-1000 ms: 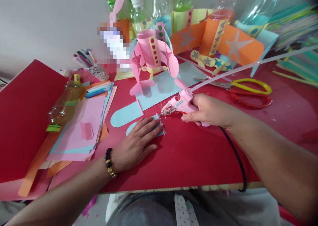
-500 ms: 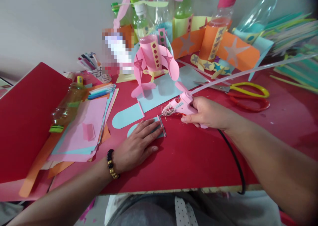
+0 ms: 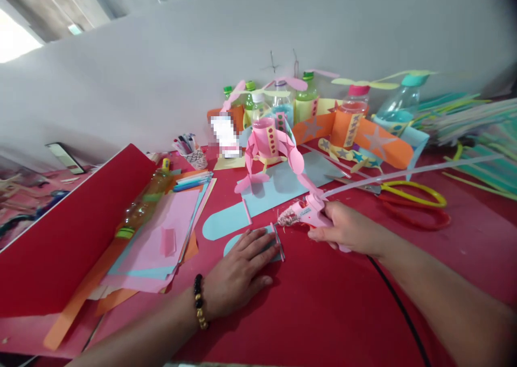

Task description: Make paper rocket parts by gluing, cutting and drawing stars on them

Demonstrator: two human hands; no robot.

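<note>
My left hand [image 3: 242, 267] lies flat, palm down, over a small light-blue paper piece [image 3: 231, 244] with a rounded end. Under its fingertips, a thin pink strip [image 3: 278, 242] runs along the paper's right edge. My right hand [image 3: 351, 230] is wrapped round a pink glue gun [image 3: 311, 211], its nozzle end pointing left, close to that strip. A long clear glue stick [image 3: 404, 174] sticks out of the gun's back toward the right. Behind my left hand rests a longer blue paper piece [image 3: 220, 224] with another pink strip [image 3: 246, 210] across it.
Bottle planes in pink [image 3: 264, 135] and orange [image 3: 343, 125] paper stand along the wall. Scissors [image 3: 412, 200] lie right of the glue gun. Stacked coloured paper [image 3: 161, 232], a clear bottle [image 3: 141, 205] and a red board [image 3: 81, 232] are on the left. A black cord [image 3: 398, 302] trails down at right.
The camera view has tilted upward, so more wall shows and the table sits lower. Both hands keep nearly the same places on the table, the glue gun still by the strip.
</note>
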